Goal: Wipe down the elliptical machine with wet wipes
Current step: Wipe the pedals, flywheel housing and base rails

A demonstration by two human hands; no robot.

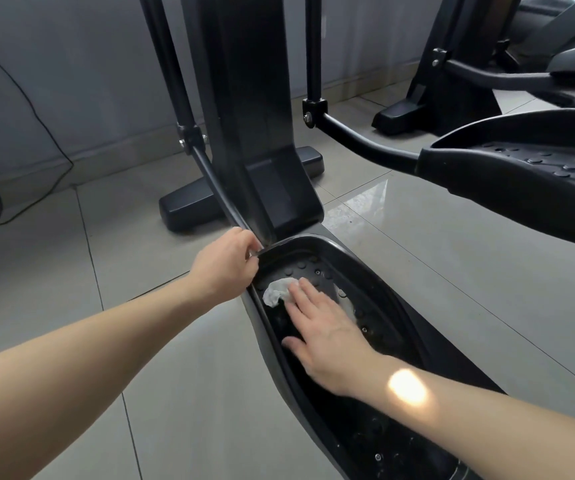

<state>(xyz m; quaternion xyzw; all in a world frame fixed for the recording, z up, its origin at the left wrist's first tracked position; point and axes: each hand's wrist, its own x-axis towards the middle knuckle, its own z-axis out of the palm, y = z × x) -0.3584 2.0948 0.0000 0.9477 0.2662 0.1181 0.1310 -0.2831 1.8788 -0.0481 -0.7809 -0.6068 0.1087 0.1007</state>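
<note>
Pressing wet wipe (276, 292) flat-handed, right hand (324, 336), long pedal (376, 292) running toward camera, left hand (225, 263) gripping its front rim.

two bare hands, left hand (225, 265) and right hand (327, 332), one white wet wipe (277, 292) under the right fingers, two black foot pedals, near pedal (376, 292) holding the wipe, second pedal (521, 174) beyond it

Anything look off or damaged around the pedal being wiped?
Nothing stands out. The right hand presses a crumpled wet wipe flat into the foot pedal, the left hand grips its front rim. No cracks or spills visible; a loose cable trails along the wall.
</note>
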